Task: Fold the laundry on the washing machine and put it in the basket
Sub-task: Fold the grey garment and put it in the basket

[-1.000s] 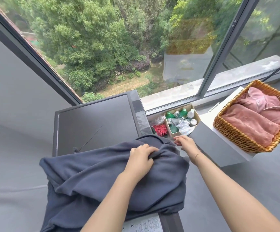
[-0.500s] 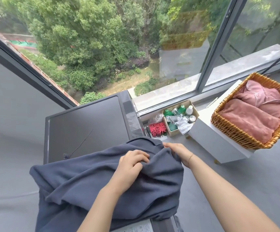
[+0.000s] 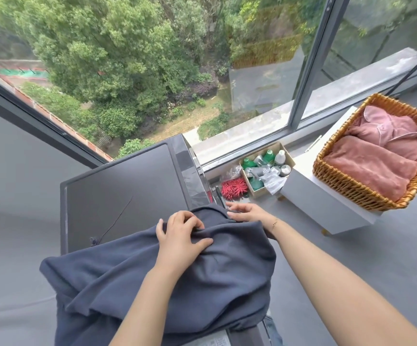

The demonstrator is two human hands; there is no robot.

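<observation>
A dark navy garment [image 3: 177, 275] lies crumpled over the near part of the washing machine's dark top [image 3: 127, 186] and hangs off its front. My left hand [image 3: 181, 237] rests on the middle of the garment, fingers curled and thumb out, bunching a fold. My right hand [image 3: 248, 212] is at the garment's far right edge by the machine's side, with fairly straight fingers touching the hem. The wicker basket [image 3: 352, 193] stands to the right and holds folded pink clothes [image 3: 367, 168].
The basket sits on a low white stand [image 3: 322, 206]. Between the stand and the machine, on the floor by the window, are a cardboard box of bottles [image 3: 267, 168] and a red spiky item [image 3: 234, 189]. Grey floor [image 3: 352, 258] lies to the right.
My right hand has moved left along the garment's far edge, and its fingers now show beyond the hem. My left hand still bunches the fold and its thumb has spread out.
</observation>
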